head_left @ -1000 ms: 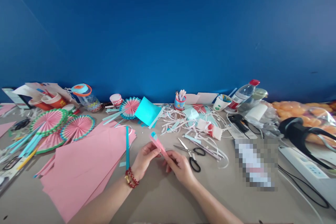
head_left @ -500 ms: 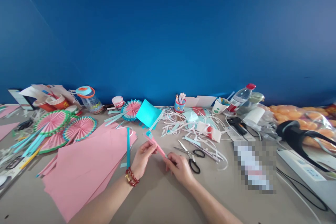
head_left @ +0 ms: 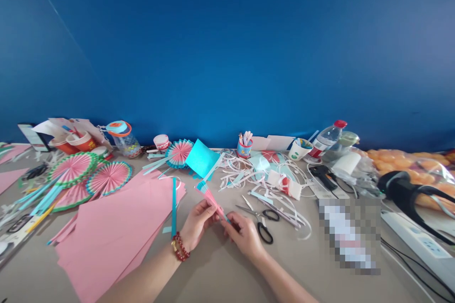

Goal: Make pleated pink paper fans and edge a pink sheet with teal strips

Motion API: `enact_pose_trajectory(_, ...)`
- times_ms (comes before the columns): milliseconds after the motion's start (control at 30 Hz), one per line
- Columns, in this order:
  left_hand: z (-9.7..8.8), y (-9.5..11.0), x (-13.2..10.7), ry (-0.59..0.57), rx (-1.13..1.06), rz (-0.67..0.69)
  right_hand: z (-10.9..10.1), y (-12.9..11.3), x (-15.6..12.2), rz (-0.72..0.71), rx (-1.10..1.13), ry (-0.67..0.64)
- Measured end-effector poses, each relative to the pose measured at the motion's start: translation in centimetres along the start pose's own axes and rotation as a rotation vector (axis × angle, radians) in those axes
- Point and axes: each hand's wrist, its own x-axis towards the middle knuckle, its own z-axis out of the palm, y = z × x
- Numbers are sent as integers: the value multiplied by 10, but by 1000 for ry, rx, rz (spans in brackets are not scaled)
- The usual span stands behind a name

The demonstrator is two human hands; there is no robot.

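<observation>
Pink pleated paper (head_left: 206, 195) is pinched by the left hand (head_left: 197, 223) and, lower down, the right hand (head_left: 246, 236).

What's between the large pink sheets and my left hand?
The head view shows a teal strip and a pale scrap between the sheets and your left hand.

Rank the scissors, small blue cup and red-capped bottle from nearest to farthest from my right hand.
From your right hand, in the head view:
1. Scissors, beyond it, slightly right.
2. Small blue cup, straight beyond, at the back.
3. Red-capped bottle, at the back, farther right.
</observation>
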Motion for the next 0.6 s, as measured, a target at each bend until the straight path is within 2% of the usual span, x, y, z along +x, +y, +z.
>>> enact_pose_trajectory(233, -3, -2, 0, 54, 93, 28, -5, -4, -2, -20, -63, -74)
enact_pose_trajectory(400, -5, -4, -1, 47, 125, 60, -5, -1, -5, -71, -115, -104)
enact_pose_trajectory(600, -5, -1, -1, -70, -9, 43, -3, -3, -9, -131, -65, -78)
